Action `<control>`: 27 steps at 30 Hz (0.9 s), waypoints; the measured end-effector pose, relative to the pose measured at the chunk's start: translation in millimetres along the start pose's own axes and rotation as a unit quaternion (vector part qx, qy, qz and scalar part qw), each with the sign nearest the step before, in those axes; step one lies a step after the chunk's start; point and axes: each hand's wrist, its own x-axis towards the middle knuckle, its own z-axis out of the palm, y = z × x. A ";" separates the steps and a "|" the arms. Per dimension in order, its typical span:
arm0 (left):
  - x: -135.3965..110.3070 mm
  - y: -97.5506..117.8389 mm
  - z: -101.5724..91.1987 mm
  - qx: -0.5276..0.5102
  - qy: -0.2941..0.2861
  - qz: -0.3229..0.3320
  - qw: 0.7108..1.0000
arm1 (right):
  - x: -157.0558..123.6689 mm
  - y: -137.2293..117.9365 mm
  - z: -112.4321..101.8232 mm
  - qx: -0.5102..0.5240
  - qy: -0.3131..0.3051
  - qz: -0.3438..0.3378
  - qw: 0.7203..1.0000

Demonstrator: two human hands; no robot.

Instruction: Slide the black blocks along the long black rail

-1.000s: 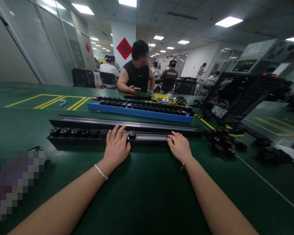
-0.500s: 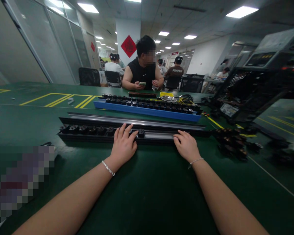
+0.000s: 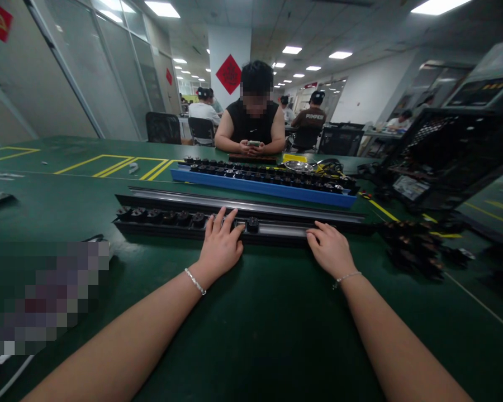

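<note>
A long black rail (image 3: 285,230) with a silvery inner channel lies across the green table in front of me. Round black socket-like modules (image 3: 183,218) sit in a row along its left part, and a single one (image 3: 252,224) is just right of my left fingers. My left hand (image 3: 223,245) rests over the rail with its fingers spread, hiding part of the row. On the channel's right stretch, my right hand (image 3: 330,245) grips the rail's edges between thumb and bent fingers. Directly behind lies a second black rail (image 3: 243,205) with a silvery channel.
Farther back stands a blue tray (image 3: 264,188) filled with black modules. A pile of loose black parts (image 3: 414,245) lies at right, near a dark metal case (image 3: 423,151). At left is a pixelated object (image 3: 54,301). A person (image 3: 254,123) sits opposite, holding a phone (image 3: 254,143).
The view has turned slightly left, so the scene shifts right. My hands keep their places on the rail. The person opposite now faces down, both hands at the phone.
</note>
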 end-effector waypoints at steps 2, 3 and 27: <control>0.1 0.0 -0.2 -0.002 -0.002 0.001 1.000 | 0.2 0.0 -0.2 -0.001 -0.002 -0.001 1.000; 0.1 -0.1 -0.3 0.000 -0.003 0.001 1.000 | 0.3 0.0 -0.2 -0.001 -0.003 -0.002 1.000; 0.9 0.6 3.6 0.011 -0.043 0.042 0.998 | -0.9 -23.5 5.2 0.088 0.045 -0.067 0.993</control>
